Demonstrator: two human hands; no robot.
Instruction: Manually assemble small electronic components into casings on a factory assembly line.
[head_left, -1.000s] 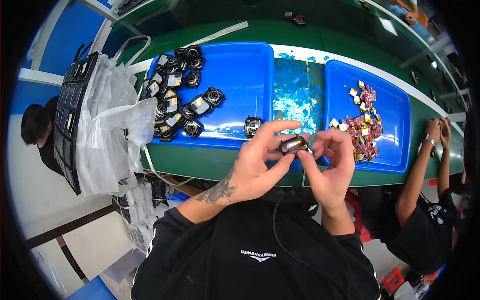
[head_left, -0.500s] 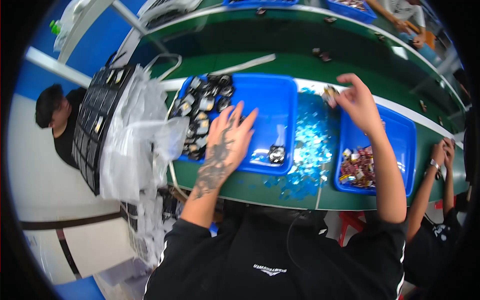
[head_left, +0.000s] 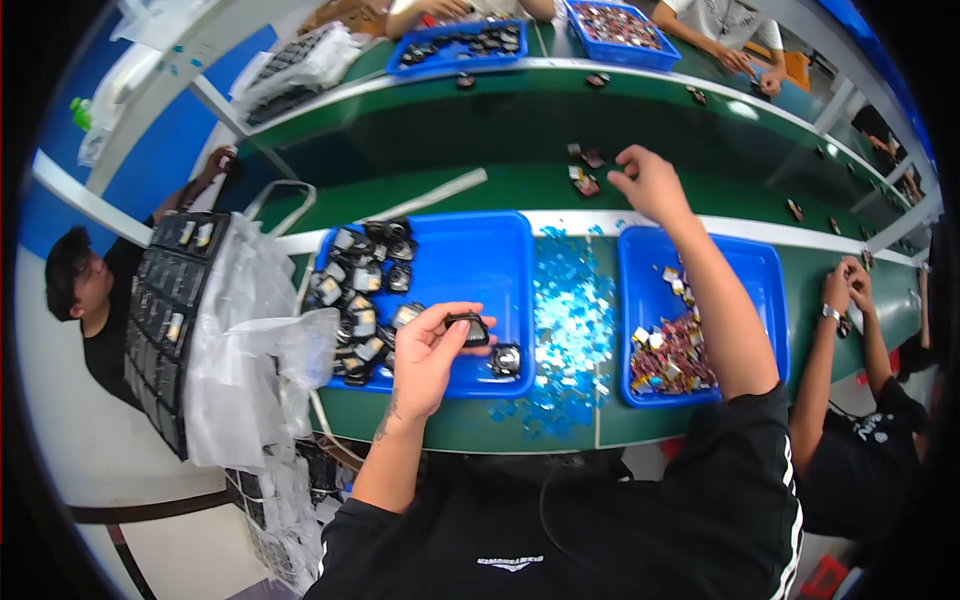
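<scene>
Roomy white-edged green surface [head_left: 520,190], upper centre. Blue tray [head_left: 460,260], centre-left: black casings [head_left: 366,278]. Left hand [head_left: 425,362] grips device [head_left: 467,329] — right hand [head_left: 652,188] unclenched.

the left grip [head_left: 422,365] hides part of the black case [head_left: 466,328]. the right forearm [head_left: 732,310] covers a stretch of the right-hand blue tray [head_left: 642,264], where the heaped pieces [head_left: 668,358] are too small to tell apart. the lower edge cuts off the black shirt [head_left: 590,530].

Wears a black short-sleeved top [head_left: 650,520] with white sleeve stripes [head_left: 789,470], a small white chest print [head_left: 510,562], a thin dark cable [head_left: 544,500] curving over the front, and dark tattooing [head_left: 385,425] on the left forearm [head_left: 390,465].
</scene>
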